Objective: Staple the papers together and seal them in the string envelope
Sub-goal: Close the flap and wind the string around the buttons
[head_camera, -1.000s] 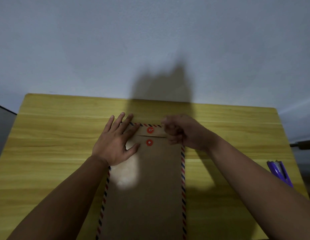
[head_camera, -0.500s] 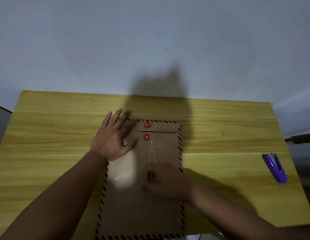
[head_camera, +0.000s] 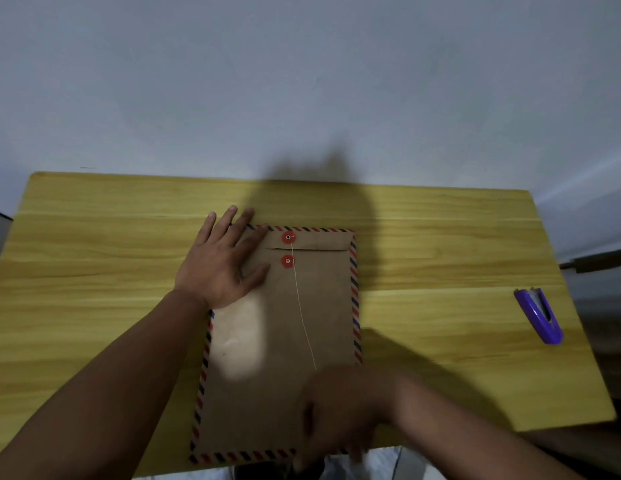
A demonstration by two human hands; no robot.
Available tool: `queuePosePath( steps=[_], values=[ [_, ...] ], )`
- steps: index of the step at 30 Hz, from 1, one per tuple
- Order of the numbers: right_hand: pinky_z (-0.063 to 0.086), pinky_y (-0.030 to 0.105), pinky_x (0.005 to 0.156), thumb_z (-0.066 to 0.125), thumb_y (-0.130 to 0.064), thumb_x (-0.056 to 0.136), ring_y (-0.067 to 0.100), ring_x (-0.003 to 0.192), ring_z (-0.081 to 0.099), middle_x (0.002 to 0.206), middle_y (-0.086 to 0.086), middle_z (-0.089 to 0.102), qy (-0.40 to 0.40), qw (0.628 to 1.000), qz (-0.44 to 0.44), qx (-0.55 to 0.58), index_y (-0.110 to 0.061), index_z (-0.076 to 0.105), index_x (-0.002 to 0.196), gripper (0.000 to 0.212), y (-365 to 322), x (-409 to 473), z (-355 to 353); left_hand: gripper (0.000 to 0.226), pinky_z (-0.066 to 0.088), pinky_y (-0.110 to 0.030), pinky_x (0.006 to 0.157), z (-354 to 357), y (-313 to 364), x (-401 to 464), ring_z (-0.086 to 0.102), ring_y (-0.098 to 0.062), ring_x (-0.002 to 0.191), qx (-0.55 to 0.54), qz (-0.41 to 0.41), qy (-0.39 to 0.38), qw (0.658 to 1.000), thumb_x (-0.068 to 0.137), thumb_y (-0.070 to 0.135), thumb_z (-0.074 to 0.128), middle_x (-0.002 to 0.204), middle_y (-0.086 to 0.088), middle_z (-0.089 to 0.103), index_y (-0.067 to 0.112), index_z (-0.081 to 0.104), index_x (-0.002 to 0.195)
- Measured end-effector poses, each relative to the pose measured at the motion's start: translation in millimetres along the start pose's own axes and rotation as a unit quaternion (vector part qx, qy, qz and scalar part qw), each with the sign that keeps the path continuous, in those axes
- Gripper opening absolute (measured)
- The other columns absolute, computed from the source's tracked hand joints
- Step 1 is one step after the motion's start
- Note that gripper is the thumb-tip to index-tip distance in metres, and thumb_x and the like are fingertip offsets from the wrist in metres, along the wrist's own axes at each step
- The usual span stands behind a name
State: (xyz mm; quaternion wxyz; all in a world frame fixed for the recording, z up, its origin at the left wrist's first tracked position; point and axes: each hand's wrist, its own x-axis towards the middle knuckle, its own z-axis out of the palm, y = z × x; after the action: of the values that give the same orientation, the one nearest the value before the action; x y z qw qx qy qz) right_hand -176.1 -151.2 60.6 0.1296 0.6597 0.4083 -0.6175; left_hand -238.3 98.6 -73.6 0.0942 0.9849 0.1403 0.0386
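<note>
Brown paper makes up the string envelope [head_camera: 285, 341], which lies flat in the middle of the frame on a yellow wooden table [head_camera: 94, 244]. Its edge has little red and blue stripes all the way round. Its flap is folded down at the top. Two round red buttons sit near the top, the upper button [head_camera: 288, 237] on the flap and the lower button [head_camera: 287, 261] just under it. A thin white string [head_camera: 302, 313] runs from the top button down toward the bottom of the frame.

The left hand [head_camera: 220, 265] lies flat and wide open on the upper left corner of the envelope, pressing it down. The right hand [head_camera: 340, 410] is at the lower middle of the frame, over the bottom of the envelope. It is blurry, so I cannot tell for sure if it pinches the string, though the string ends right at it.

No loose papers show, so they are likely inside already. I think the step now is winding the string. To do it well, keep the string tight, loop it around the two buttons, and keep the left hand pressing so nothing slides.

A purple stapler [head_camera: 539, 315], smooth and shiny, lies far away at the right.
</note>
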Motion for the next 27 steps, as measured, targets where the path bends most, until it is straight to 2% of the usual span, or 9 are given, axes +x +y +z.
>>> queuePosePath(
  steps=[1, 3, 5, 8, 13, 16, 20, 24, 27],
  values=[
    [0.054, 0.033, 0.078, 0.069, -0.043, 0.094, 0.024, 0.093, 0.071, 0.104, 0.009, 0.076, 0.039, 0.998, -0.040, 0.013, -0.010, 0.077, 0.106, 0.035, 3, -8, -15, 0.072, 0.008, -0.054, 0.130, 0, 0, 0, 0.008, -0.028, 0.162, 0.001, -0.001, -0.001, 1.000, 0.097, 0.067, 0.036, 0.172, -0.004, 0.022, 0.033, 0.036, 0.160],
    [0.052, 0.030, 0.077, 0.069, -0.036, 0.092, 0.021, 0.094, 0.068, 0.101, 0.004, 0.074, 0.213, 0.977, -0.031, 0.006, -0.014, 0.076, 0.102, 0.025, 9, 11, -30, 0.072, 0.008, -0.054, 0.130, 0, 0, 0, 0.008, -0.028, 0.162, 0.001, 0.000, -0.001, 1.000, 0.097, 0.068, 0.035, 0.173, -0.004, 0.022, 0.033, 0.035, 0.160],
    [0.055, 0.032, 0.082, 0.068, -0.031, 0.089, 0.016, 0.093, 0.065, 0.096, -0.004, 0.069, 0.379, 0.924, -0.017, 0.039, -0.019, 0.073, 0.096, 0.015, 13, 33, -43, 0.073, 0.008, -0.055, 0.130, 0, 0, 0, 0.008, -0.029, 0.162, 0.001, 0.001, 0.000, 1.000, 0.097, 0.069, 0.033, 0.172, -0.004, 0.023, 0.032, 0.036, 0.160],
    [0.057, 0.036, 0.084, 0.065, -0.033, 0.086, 0.017, 0.092, 0.066, 0.098, -0.003, 0.071, 0.478, 0.871, 0.023, 0.112, -0.022, 0.070, 0.096, 0.016, 16, 59, -66, 0.073, 0.008, -0.055, 0.130, -1, 1, 0, 0.007, -0.028, 0.162, 0.002, -0.004, -0.006, 1.000, 0.097, 0.069, 0.032, 0.173, -0.003, 0.022, 0.033, 0.035, 0.161],
    [0.052, 0.032, 0.078, 0.063, -0.031, 0.090, 0.023, 0.096, 0.068, 0.102, 0.004, 0.072, 0.504, 0.858, 0.071, 0.070, -0.016, 0.072, 0.102, 0.022, 14, 82, -82, 0.072, 0.009, -0.055, 0.130, 0, 0, 0, 0.008, -0.027, 0.162, 0.004, -0.003, -0.002, 1.000, 0.097, 0.068, 0.035, 0.173, -0.003, 0.022, 0.033, 0.037, 0.160],
    [0.052, 0.034, 0.076, 0.062, -0.028, 0.093, 0.026, 0.094, 0.068, 0.100, 0.008, 0.071, 0.501, 0.863, 0.059, 0.034, -0.010, 0.068, 0.104, 0.022, 11, 83, -86, 0.072, 0.009, -0.055, 0.130, 1, 0, 0, 0.008, -0.027, 0.162, 0.002, -0.002, 0.002, 1.000, 0.097, 0.068, 0.035, 0.173, -0.003, 0.023, 0.032, 0.037, 0.160],
    [0.049, 0.033, 0.071, 0.066, -0.027, 0.092, 0.024, 0.089, 0.067, 0.094, 0.006, 0.067, 0.500, 0.865, 0.047, 0.005, -0.012, 0.065, 0.103, 0.019, 8, 85, -91, 0.072, 0.009, -0.054, 0.130, 1, 0, 0, 0.006, -0.027, 0.162, -0.001, -0.002, 0.001, 1.000, 0.098, 0.068, 0.035, 0.173, -0.003, 0.020, 0.033, 0.037, 0.160],
    [0.038, 0.030, 0.070, 0.062, -0.034, 0.093, 0.024, 0.093, 0.064, 0.099, 0.006, 0.067, 0.502, 0.864, 0.042, 0.021, -0.012, 0.065, 0.104, 0.025, 19, 85, -91, 0.071, 0.010, -0.055, 0.130, 1, 0, 0, 0.007, -0.027, 0.162, 0.003, -0.001, 0.004, 1.000, 0.097, 0.067, 0.038, 0.173, -0.003, 0.021, 0.033, 0.038, 0.159],
    [0.048, 0.034, 0.070, 0.065, -0.036, 0.087, 0.018, 0.083, 0.064, 0.088, 0.000, 0.067, 0.527, 0.845, 0.019, 0.092, -0.017, 0.063, 0.087, 0.020, 28, 86, -83, 0.071, 0.010, -0.055, 0.130, 1, 0, 0, 0.009, -0.028, 0.162, 0.004, 0.000, 0.007, 1.000, 0.097, 0.067, 0.040, 0.173, -0.004, 0.023, 0.032, 0.039, 0.159]
  ],
)
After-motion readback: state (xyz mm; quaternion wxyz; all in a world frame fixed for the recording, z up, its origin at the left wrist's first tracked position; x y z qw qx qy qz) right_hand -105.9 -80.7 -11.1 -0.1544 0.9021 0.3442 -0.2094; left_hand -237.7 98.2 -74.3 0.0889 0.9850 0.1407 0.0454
